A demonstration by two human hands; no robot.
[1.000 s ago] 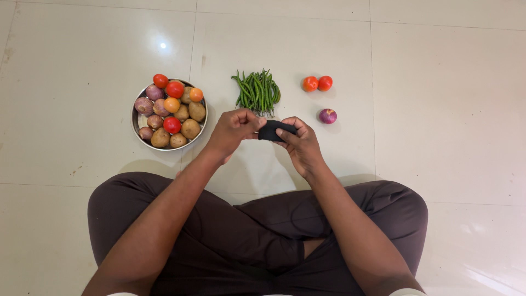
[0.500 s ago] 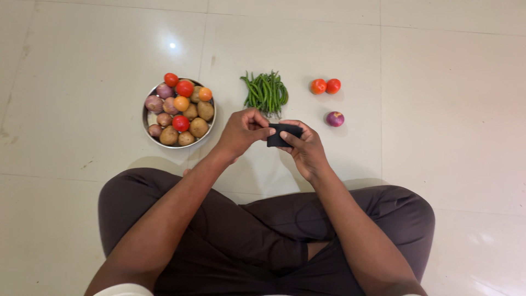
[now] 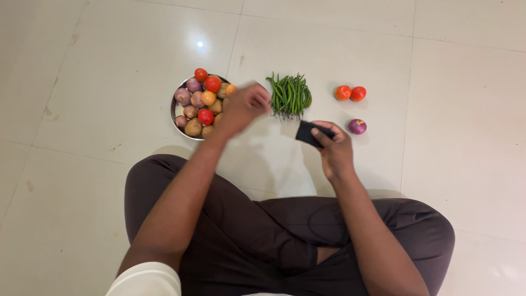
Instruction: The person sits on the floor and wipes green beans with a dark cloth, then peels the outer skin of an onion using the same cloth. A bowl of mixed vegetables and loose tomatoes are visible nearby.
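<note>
Over bowl (image 3: 176, 118) – left hand (image 3: 244, 107); right hand (image 3: 335, 151) grips black obj (image 3: 307, 133).

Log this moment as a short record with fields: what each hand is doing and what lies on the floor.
Left hand: blurred, over the near edge of the round metal bowl of potatoes, onions and tomatoes; grip unclear.
Right hand: grip closed on a small black flat object.
Between the hands: bunch of green beans on the pale tiled floor.
To the right: two red tomatoes, one purple onion.
Person: seated cross-legged, dark trousers.
</note>
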